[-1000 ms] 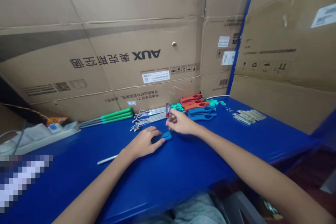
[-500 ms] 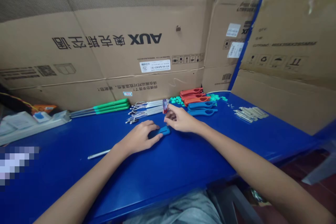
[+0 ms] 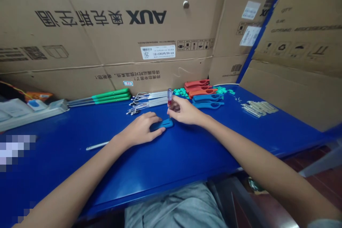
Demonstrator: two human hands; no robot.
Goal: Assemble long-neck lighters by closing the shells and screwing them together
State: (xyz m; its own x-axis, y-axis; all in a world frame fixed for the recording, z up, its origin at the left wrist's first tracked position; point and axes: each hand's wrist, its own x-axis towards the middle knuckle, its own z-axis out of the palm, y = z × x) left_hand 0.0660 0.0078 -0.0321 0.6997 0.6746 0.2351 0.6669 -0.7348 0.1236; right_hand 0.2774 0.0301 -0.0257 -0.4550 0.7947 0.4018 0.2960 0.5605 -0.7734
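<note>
A blue plastic handle (image 3: 166, 124) lies on the blue tabletop, a slot visible along its right end. My left hand (image 3: 143, 127) grips its left part, fingers on the far side and thumb along the near edge. In my right hand (image 3: 184, 111) a small screwdriver (image 3: 170, 95) with a clear and red grip stands nearly upright. Its tip meets the right end of the blue handle; the exact contact point is too small to make out. A slim metal rod (image 3: 97, 145) lies beside my left forearm, partly hidden by it.
Behind my hands lie metal rods with white wires (image 3: 149, 101), teal pieces (image 3: 181, 93), red handles (image 3: 197, 88) and more blue handles (image 3: 207, 101). Green-handled tools (image 3: 112, 96) and a power strip (image 3: 34, 115) are left. Flat metallic strips (image 3: 259, 108) lie right. Cardboard (image 3: 107, 53) walls the back.
The camera view has tilted down, so the scene sits higher. Both hands keep their holds on the blue handle and the screwdriver, which now looks slightly more upright.
</note>
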